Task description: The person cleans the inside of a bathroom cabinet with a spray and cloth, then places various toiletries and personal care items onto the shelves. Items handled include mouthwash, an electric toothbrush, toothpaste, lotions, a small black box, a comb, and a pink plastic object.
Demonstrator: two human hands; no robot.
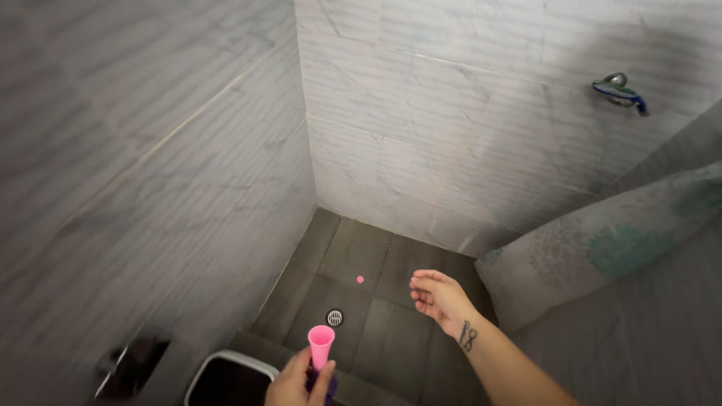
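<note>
Seen from the head camera, the left hand (301,383) wraps its fingers around a purple bottle with a pink flared plastic nozzle (321,347), held upright at the bottom edge above a white-rimmed dark bin (226,359). The right hand (438,295) hangs open and empty over the dark tiled shower floor (398,338), near a round metal drain (335,317) and a small pink dot (360,279)

No pkgs, labels, signs or screens in view.
</note>
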